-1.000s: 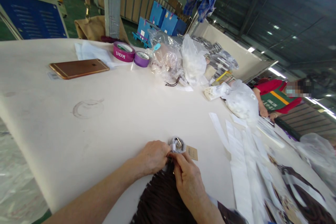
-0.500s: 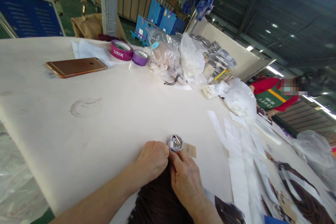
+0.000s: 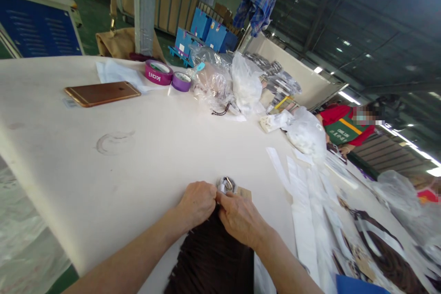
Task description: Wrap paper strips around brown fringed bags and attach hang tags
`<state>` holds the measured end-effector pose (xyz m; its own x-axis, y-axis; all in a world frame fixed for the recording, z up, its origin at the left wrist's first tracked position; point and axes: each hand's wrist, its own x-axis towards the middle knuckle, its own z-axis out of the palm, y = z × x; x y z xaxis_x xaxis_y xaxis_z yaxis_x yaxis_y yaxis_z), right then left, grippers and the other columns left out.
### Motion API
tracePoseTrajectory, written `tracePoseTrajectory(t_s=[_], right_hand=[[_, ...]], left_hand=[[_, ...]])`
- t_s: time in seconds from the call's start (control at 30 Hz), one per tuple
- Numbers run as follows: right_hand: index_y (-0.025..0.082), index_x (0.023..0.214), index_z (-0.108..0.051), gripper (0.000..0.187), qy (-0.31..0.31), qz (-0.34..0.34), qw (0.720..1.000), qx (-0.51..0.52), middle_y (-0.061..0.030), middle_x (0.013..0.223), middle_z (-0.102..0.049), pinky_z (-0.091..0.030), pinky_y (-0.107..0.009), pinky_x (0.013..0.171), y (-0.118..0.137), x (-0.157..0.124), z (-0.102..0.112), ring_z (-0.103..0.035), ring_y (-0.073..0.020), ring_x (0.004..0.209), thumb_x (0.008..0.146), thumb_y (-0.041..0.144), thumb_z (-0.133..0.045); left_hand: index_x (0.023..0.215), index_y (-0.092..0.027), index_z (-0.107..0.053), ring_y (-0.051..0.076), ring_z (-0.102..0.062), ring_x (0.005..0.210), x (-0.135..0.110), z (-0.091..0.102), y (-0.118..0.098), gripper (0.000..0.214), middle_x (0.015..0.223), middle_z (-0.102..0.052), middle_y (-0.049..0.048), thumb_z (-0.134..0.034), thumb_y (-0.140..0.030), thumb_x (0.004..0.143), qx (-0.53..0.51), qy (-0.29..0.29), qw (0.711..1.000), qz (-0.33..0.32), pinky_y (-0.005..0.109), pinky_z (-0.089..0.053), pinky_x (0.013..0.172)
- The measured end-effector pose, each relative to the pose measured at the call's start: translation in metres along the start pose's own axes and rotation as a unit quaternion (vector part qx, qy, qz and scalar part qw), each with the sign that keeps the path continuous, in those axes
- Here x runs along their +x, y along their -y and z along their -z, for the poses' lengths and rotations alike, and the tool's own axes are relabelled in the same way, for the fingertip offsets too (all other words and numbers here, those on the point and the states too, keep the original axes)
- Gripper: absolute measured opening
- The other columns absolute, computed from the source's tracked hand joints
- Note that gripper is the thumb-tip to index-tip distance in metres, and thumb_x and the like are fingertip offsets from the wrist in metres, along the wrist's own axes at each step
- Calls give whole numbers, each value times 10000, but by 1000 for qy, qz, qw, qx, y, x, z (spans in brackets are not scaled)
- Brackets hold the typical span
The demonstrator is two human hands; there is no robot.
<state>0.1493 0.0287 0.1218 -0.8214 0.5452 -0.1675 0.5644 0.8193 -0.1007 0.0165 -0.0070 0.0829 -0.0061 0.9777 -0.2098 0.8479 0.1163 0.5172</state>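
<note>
A dark brown item with long strands like fringe (image 3: 213,257) lies in front of me on the white table. At its narrow top end my left hand (image 3: 199,200) is closed, knuckles up, with the fingertips tucked out of sight. Right against it, my right hand (image 3: 241,218) pinches the same end between thumb and fingers. Just beyond the fingertips sits a silvery metal ring or buckle (image 3: 226,185) in a pale wrapping. A tan cardboard tag (image 3: 245,193) shows behind my right fingers. What exactly the fingertips grip is hidden.
A phone (image 3: 103,93), purple tape rolls (image 3: 158,73) and plastic bags (image 3: 246,82) lie along the far side. White strips (image 3: 303,216) and another brown fringed item (image 3: 386,248) are to the right. A co-worker (image 3: 344,128) stands at the far right.
My view has shifted slightly. My right hand has turned lower and flatter beside the left, and more of the brown item shows between my forearms. Both hands keep their hold.
</note>
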Motion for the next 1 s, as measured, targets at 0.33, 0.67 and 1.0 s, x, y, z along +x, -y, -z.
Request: tracePoseTrajectory(t_s=[0.33,0.67,1.0], right_hand=[[178,865,-592,173,-99,-23,985,139,-44,838,-628,-440,-254,690,-8,-14,-17,-585,-151,770,848,102,-438],[179,937,-641,238,-101,22,975,197,-59,869,-617,-482,-270,757,-11,-20,-17,-593,-153,834,870,103,-426],[154,956,-615,261,-56,30,985,162,-75,910,-592,-475,-288,770,-10,-17,-12,-571,-161,851,841,40,-410]], left_hand=[[738,-196,-653,204,-652,790,0,5,7,214,791,-694,68,-443,-160,753,11,0,999,-36,255,-461,656],[806,-165,-651,229,-654,820,1,6,1,281,841,-688,117,-373,-126,802,29,4,999,-23,286,-478,681],[834,-140,-655,245,-652,831,0,4,-3,280,824,-677,150,-375,-137,820,33,-7,999,-7,321,-489,714]])
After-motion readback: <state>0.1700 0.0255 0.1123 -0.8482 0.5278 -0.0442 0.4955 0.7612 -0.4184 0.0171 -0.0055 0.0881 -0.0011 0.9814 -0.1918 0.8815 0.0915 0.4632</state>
